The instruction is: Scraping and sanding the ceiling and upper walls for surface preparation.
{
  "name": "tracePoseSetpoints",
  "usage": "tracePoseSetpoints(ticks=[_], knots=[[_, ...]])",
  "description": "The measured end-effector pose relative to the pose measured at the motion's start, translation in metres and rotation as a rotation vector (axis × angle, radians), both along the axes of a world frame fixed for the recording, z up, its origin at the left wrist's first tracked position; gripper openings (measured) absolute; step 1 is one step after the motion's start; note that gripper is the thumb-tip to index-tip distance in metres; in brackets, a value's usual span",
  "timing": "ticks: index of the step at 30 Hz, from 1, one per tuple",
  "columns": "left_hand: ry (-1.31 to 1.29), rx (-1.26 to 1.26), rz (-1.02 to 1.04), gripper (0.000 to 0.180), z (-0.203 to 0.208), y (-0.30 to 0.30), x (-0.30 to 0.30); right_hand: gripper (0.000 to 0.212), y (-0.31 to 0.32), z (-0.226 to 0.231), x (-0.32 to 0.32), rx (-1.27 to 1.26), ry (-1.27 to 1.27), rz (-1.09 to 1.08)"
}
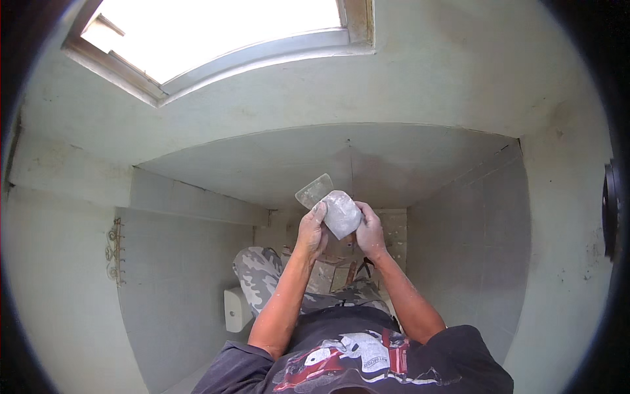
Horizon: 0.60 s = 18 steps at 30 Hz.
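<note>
In front of my chest, both hands are closed on a flat, whitish filler spreader (343,215) smeared with pale paste. My left hand (311,230) pinches its left edge, thumb on top. My right hand (370,231) grips its right edge. Behind it, a clear plastic spreader (314,191) with rounded corners sticks out up and to the left, above my left thumb. Its lower end is hidden, so I cannot tell which fingers hold it. White dust coats my fingers and speckles my forearms.
A pale wall (446,72) stands ahead, with a bright framed window (262,62) at upper left. A hook rack (117,253) hangs on the left wall. Low on the left is a white box-like fixture (235,310). A round dark object (610,210) sits at far right.
</note>
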<state>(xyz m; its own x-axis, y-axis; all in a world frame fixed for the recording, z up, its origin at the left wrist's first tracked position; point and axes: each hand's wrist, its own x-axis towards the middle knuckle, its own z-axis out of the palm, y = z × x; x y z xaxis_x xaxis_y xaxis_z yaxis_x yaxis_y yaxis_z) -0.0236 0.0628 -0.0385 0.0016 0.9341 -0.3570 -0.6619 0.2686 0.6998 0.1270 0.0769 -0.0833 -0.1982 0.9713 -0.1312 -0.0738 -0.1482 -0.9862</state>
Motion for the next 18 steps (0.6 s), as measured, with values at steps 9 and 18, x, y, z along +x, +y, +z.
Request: tracePoseSetpoints(ticks=[9,18], knots=[[0.415,0.088,-0.039,0.029,0.002,-0.018,-0.007,0.037,-0.039,0.024,-0.018,-0.220,0.905,0.077],[1.219,0.451,-0.107,0.032,0.041,-0.009,-0.048,0.027,-0.046,0.024,-0.055,0.019,0.555,-0.177]])
